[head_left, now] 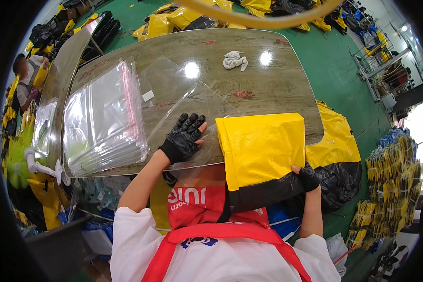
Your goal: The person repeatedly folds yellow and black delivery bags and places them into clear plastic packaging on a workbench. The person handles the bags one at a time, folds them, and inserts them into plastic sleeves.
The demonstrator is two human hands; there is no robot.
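My left hand point(185, 138) wears a black dotted glove with bare thumb and fingertip showing. It lies with fingers stretched out on a loose clear plastic bag point(199, 101) spread over the table point(174, 47). At the table's near right edge, my right hand point(309, 177), gloved in black, grips the lower right side of a folded yellow-and-black bag point(263, 145). The bag's yellow part rests over the table, and its black lower end hangs past the edge towards my red apron point(197, 204). My right thumb presses on the yellow face; the other fingers are mostly hidden.
A stack of clear plastic bags point(103, 117) lies on the left. Farther back are a small white card point(148, 96) and a crumpled white cloth point(235, 61). More yellow-and-black material point(336, 136) sits beyond the right edge. Tied yellow bundles point(392, 174) stand right. Another person point(28, 80) is far left.
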